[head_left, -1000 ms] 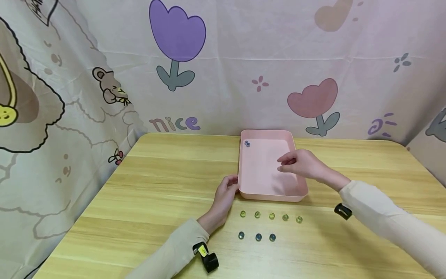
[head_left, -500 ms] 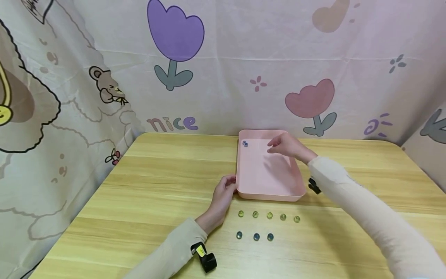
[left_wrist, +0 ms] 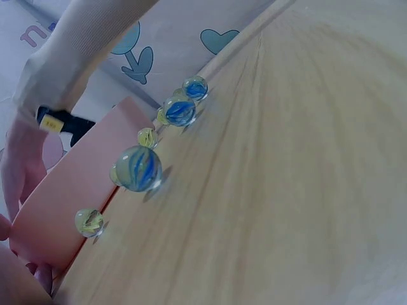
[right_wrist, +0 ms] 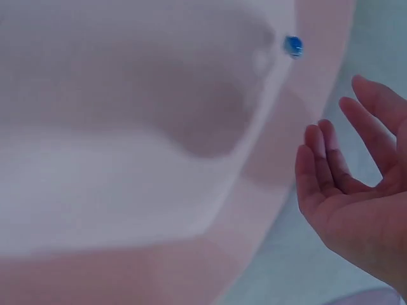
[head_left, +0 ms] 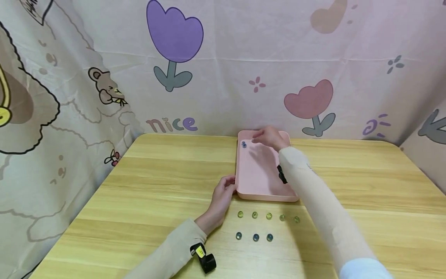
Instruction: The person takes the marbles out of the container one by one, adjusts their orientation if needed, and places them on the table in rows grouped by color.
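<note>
My right hand (head_left: 271, 137) hovers over the back of a pink tray (head_left: 240, 170), just right of some small blue marbles (head_left: 244, 145) in its back left corner. In the right wrist view its fingers are loosely bent and apart, with nothing visible between them; a blue marble (right_wrist: 293, 46) lies by the tray wall. My left hand (head_left: 221, 197) rests against the outside of the tray's left wall near the front corner. In front of the tray, several yellow marbles (head_left: 269, 216) form a row, with three blue marbles (head_left: 256, 237) in a nearer row.
The tray stands on a wooden table (head_left: 167, 174), its back edge close to a printed cloth (head_left: 223, 97). In the left wrist view, blue marbles (left_wrist: 138, 168) and yellow marbles (left_wrist: 89, 222) stand beside the tray's front wall.
My right hand has moved left and back across the tray, towards the blue marbles in the corner. My left hand stays against the tray, and the marble rows are unchanged.
</note>
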